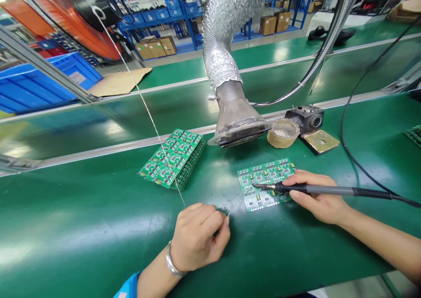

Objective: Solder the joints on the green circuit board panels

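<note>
A green circuit board (263,182) lies flat on the green bench mat. My right hand (317,199) is closed around a grey soldering iron (329,189), whose tip touches the board's left side. My left hand (199,236) is pinched on a thin solder wire (144,101), and the wire's free end points toward the iron's tip. The wire runs up and away to the upper left. A metal bracelet sits on my left wrist.
A stack of green circuit boards (173,157) lies to the left. A silver fume duct with a clear hood (235,114) hangs just behind the board. Beside it stand a round sponge pot (283,133) and an iron stand (307,118). Blue crates (36,85) sit far left.
</note>
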Demonstrator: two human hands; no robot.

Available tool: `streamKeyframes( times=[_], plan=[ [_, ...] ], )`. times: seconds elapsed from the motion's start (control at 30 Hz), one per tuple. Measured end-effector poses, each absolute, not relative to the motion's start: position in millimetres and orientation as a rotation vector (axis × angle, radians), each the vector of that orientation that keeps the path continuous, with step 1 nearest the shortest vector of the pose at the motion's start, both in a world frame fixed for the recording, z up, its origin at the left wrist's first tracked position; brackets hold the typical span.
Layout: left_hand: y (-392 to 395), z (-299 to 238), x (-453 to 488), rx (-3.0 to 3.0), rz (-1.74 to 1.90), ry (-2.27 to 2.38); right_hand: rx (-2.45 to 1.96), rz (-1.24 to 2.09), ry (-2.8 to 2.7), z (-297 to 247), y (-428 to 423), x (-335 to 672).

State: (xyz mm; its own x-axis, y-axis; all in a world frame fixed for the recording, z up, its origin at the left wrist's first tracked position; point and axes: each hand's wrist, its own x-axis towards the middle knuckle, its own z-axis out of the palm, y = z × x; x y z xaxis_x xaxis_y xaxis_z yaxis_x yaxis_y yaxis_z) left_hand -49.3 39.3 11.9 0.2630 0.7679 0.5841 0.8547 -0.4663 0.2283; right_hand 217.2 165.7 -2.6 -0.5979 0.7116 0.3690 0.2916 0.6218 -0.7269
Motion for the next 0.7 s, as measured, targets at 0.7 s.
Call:
streamKeyframes(
  times=[0.7],
  plan=[
    [40.4, 15.4, -48.4, -2.389, -0.972, -1.536, -0.743, 0.821, -2.167, -1.3, 166.2, 217.4]
  ],
)
